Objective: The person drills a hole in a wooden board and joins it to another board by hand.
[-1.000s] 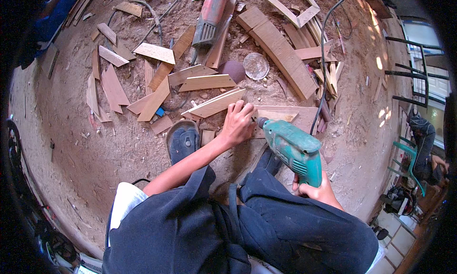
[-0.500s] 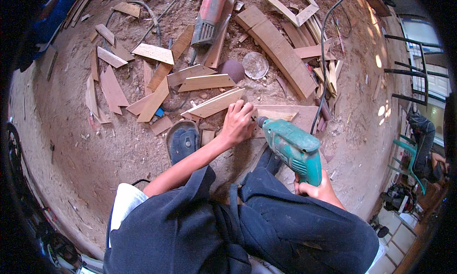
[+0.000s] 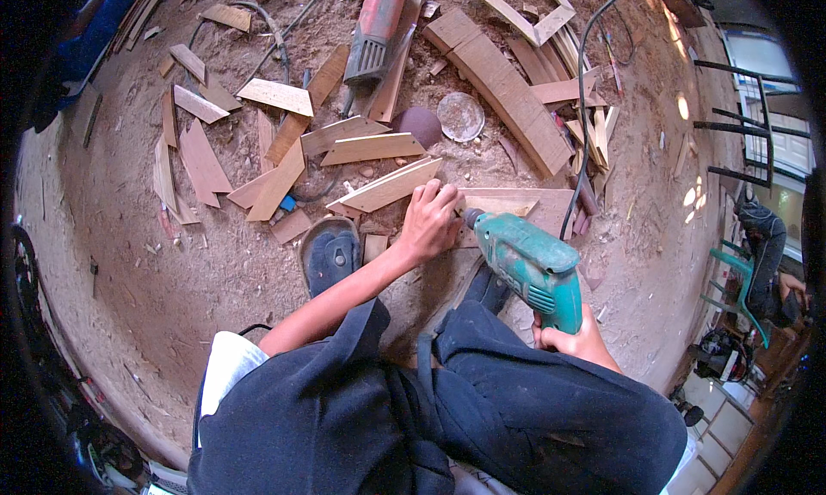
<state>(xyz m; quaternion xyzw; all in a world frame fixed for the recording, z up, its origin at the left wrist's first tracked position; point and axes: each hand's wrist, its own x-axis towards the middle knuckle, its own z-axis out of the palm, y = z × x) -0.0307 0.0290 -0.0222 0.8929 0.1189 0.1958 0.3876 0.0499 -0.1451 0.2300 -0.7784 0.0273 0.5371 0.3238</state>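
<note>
My right hand (image 3: pixel 575 338) is wrapped round the handle of a green power drill (image 3: pixel 531 258), which points left. Its chuck (image 3: pixel 472 217) is close beside the fingertips of my left hand (image 3: pixel 432 222). The fingers of that hand are bent and closed on the left end of a pale piece of wood (image 3: pixel 512 207); their undersides are hidden. The pale piece lies against a wider reddish board (image 3: pixel 557 204). Whether the drill's tip touches the wood is hard to see.
Cut wood pieces (image 3: pixel 370 148) lie beyond my hands, with a red and grey power tool (image 3: pixel 373 39), a thick plank (image 3: pixel 503 91) and a round whitish disc (image 3: pixel 461 117). A black cable (image 3: pixel 583 108) runs down at the right. A person (image 3: pixel 764 254) is at the right edge.
Almost nothing differs. Both hands and the drill keep their places, and the person at the right edge has shifted slightly.
</note>
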